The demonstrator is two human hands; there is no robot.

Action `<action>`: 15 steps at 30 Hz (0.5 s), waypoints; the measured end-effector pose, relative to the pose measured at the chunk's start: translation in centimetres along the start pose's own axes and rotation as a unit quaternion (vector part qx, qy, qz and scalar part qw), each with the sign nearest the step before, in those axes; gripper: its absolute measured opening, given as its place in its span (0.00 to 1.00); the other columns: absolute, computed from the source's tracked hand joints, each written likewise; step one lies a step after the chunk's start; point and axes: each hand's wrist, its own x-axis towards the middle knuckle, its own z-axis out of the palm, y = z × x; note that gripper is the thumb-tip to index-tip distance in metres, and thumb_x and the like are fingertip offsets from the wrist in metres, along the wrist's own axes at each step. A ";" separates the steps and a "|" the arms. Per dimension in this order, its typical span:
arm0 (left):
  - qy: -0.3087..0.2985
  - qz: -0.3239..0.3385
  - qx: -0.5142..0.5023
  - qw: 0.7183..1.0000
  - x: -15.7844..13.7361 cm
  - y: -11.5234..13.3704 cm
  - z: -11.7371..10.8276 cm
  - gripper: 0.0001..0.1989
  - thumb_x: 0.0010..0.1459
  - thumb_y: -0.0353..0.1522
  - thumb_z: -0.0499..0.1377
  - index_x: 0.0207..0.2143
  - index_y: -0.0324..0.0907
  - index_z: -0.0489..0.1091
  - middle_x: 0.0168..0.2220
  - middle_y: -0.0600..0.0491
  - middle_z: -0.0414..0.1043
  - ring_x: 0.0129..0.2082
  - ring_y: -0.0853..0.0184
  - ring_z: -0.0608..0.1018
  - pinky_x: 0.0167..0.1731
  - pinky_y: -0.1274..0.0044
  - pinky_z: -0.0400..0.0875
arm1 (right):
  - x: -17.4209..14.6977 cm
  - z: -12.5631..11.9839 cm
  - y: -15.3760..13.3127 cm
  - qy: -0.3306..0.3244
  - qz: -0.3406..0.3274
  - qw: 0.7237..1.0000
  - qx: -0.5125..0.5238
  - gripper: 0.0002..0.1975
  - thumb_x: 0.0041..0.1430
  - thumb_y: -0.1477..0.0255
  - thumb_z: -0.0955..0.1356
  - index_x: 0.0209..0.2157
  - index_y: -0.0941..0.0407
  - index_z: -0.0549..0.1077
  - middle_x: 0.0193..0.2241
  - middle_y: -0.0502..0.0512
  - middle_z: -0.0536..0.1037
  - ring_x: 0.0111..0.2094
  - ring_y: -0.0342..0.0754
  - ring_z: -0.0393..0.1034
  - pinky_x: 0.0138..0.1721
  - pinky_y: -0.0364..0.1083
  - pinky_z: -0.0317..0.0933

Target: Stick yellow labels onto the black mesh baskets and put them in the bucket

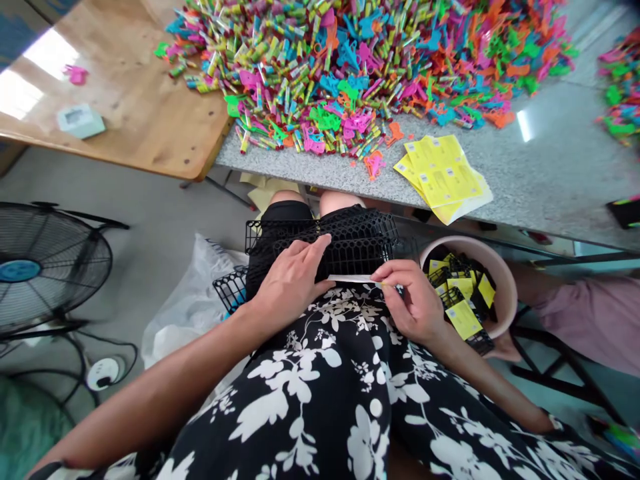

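Black plastic lattice baskets point(345, 247) lie across my lap. My left hand point(293, 277) rests over their near side, fingers stretched out and thumb apart. Its thumb tip is close to the left end of a thin pale label point(353, 279), seen almost edge-on. The label's right end is pinched between the thumb and fingers of my right hand point(413, 300). Whether the left thumb touches the label, I cannot tell. On the table's front edge lie sheets of yellow labels point(445, 173).
A pink bucket point(509, 287) at right holds black lattice pieces with yellow labels. Small colourful plastic toys point(350, 67) are heaped on the grey table point(540, 167). A wooden table point(150, 120), a floor fan point(45, 267) and a plastic bag point(183, 307) are left; another person's leg point(590, 307) is right.
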 end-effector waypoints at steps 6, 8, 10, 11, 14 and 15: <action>-0.021 0.005 0.015 1.000 0.4 0.5 -0.3 0.39 0.62 0.37 0.68 0.70 0.39 0.55 0.53 0.42 0.78 0.54 0.51 0.74 0.55 0.63 0.70 | -0.4 0.0 0.0 -0.020 -0.030 0.999 0.010 0.14 0.66 0.80 0.67 0.49 0.48 0.71 0.47 0.57 0.77 0.49 0.56 0.76 0.51 0.60 0.74; -0.030 0.003 0.032 0.999 0.5 0.6 -0.3 0.38 0.63 0.37 0.68 0.69 0.39 0.57 0.52 0.42 0.78 0.53 0.50 0.74 0.53 0.62 0.70 | 0.0 -0.2 -0.5 0.022 -0.014 0.999 0.045 0.12 0.68 0.78 0.66 0.48 0.48 0.71 0.45 0.57 0.77 0.46 0.55 0.77 0.49 0.61 0.75; -0.037 0.007 0.047 0.998 0.6 0.5 -0.4 0.37 0.63 0.36 0.68 0.69 0.40 0.57 0.54 0.42 0.78 0.54 0.50 0.73 0.52 0.62 0.70 | 0.8 -0.9 -1.1 0.102 -0.006 0.993 0.064 0.08 0.69 0.75 0.65 0.45 0.47 0.71 0.42 0.56 0.76 0.41 0.54 0.77 0.46 0.61 0.76; -0.038 0.015 0.049 0.998 0.6 0.4 -0.4 0.37 0.63 0.36 0.68 0.69 0.40 0.58 0.57 0.42 0.76 0.55 0.50 0.73 0.52 0.61 0.70 | 1.3 -1.4 -1.3 0.143 -0.006 0.988 0.060 0.06 0.69 0.73 0.66 0.44 0.47 0.72 0.41 0.56 0.76 0.40 0.54 0.77 0.45 0.61 0.76; -0.036 0.052 0.039 0.997 0.5 0.1 -0.4 0.30 0.64 0.34 0.66 0.66 0.41 0.63 0.68 0.42 0.67 0.58 0.50 0.72 0.57 0.59 0.70 | 2.7 -2.6 -1.2 0.166 0.046 0.985 0.015 0.00 0.68 0.69 0.69 0.40 0.49 0.73 0.41 0.56 0.78 0.39 0.52 0.76 0.40 0.55 0.74; -0.035 0.059 0.034 0.997 0.4 0.0 -0.5 0.26 0.65 0.34 0.66 0.63 0.40 0.66 0.70 0.43 0.65 0.58 0.50 0.72 0.58 0.59 0.69 | 3.0 -2.7 -0.9 0.134 0.096 0.986 0.011 0.02 0.68 0.68 0.69 0.39 0.51 0.73 0.42 0.56 0.79 0.37 0.51 0.76 0.37 0.51 0.73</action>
